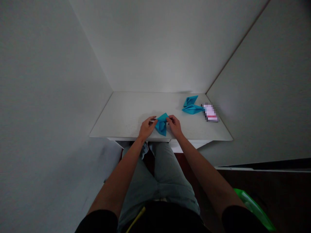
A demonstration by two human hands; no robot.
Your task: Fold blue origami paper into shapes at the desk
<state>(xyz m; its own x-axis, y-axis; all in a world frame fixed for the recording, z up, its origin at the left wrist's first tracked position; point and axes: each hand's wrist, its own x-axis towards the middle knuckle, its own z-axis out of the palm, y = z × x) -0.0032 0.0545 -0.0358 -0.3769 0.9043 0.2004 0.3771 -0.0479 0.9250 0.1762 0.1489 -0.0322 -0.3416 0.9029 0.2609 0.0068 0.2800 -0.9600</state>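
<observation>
A partly folded piece of blue origami paper [161,124] is held between my two hands, just above the front part of the white desk [131,106]. My left hand [147,126] pinches its left edge between thumb and fingers. On the other side, my right hand [174,124] grips the upper right edge, fingers bent. The paper has a pointed lower end and a raised fold in its middle. Farther back on the right lie two blue folded paper pieces, one pointed and upright-looking [190,101], the other long and flat [192,109].
A phone [210,112] with a blurred-out screen lies at the desk's right side, touching or nearly touching the long folded piece. White walls enclose the desk at left, back and right. Below the front edge is a drawer [179,146]. A green object [254,207] stands at lower right.
</observation>
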